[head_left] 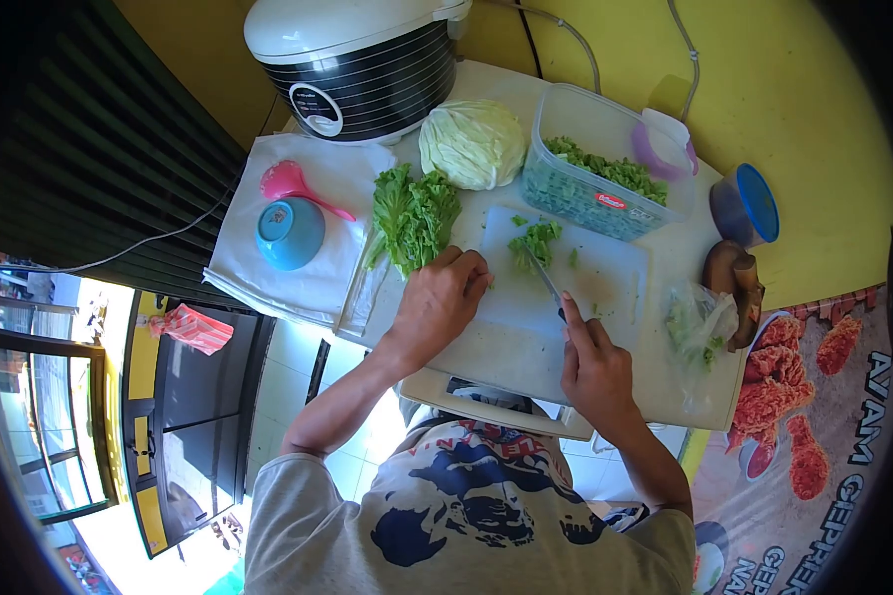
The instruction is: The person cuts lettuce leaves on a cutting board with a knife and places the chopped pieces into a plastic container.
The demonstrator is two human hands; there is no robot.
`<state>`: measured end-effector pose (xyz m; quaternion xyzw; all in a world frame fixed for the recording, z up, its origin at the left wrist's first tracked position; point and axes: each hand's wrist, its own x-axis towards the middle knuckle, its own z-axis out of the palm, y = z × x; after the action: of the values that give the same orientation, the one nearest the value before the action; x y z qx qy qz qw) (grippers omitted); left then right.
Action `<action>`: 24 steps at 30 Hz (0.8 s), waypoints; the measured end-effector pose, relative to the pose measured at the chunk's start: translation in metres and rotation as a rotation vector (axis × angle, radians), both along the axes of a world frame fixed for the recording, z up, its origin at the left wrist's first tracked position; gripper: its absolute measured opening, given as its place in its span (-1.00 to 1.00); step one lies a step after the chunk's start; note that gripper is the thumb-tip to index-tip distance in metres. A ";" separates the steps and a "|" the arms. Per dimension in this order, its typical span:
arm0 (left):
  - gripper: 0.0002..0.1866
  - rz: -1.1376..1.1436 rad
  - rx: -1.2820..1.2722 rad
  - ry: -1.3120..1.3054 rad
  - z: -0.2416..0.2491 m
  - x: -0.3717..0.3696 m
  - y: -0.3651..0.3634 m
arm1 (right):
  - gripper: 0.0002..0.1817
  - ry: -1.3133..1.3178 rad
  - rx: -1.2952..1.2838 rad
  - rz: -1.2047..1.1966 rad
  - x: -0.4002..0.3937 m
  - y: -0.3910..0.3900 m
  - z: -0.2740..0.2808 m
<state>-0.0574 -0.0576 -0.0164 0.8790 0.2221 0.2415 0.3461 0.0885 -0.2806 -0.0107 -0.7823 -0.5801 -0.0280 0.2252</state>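
Observation:
My right hand (pixel 598 369) is closed round the dark handle of a knife (pixel 549 284), index finger stretched along it. The blade tip reaches chopped lettuce (pixel 536 245) on a white cutting board (pixel 615 283). My left hand (pixel 443 305) is curled at the board's left edge, fingertips bent under; what they hold, if anything, is hidden. Just beyond its knuckles lies a bunch of leafy lettuce (pixel 414 213). Behind the board stands a clear plastic container (pixel 595 203) of cut greens, with a whole cabbage (pixel 473 144) to its left.
A rice cooker (pixel 367 79) stands at the back left. On a white cloth (pixel 268 273) are a blue bowl (pixel 290 234), upside down, and a pink rice scoop (pixel 293 182). At right are a plastic bag (pixel 700 322) with green scraps, a brown object (pixel 732 288) and a blue-lidded tub (pixel 746 204).

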 end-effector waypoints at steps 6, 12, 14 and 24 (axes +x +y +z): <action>-0.81 -0.066 0.070 -0.019 0.007 0.025 0.002 | -0.26 -0.089 -0.018 -0.154 0.032 0.002 0.002; -0.35 -0.080 0.161 0.009 0.016 0.055 0.017 | -0.35 -0.055 -0.062 -0.131 0.037 0.014 0.004; -0.19 -0.112 0.188 0.062 0.016 0.061 0.023 | -0.36 -0.036 -0.073 -0.092 0.029 0.015 0.007; -0.16 -0.213 0.134 0.091 0.028 0.046 0.020 | -0.35 0.000 -0.075 -0.215 0.020 -0.015 0.015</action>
<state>-0.0119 -0.0381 0.0114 0.9288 0.1265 0.1775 0.2996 0.1085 -0.2952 0.0040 -0.8477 -0.4936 -0.0302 0.1916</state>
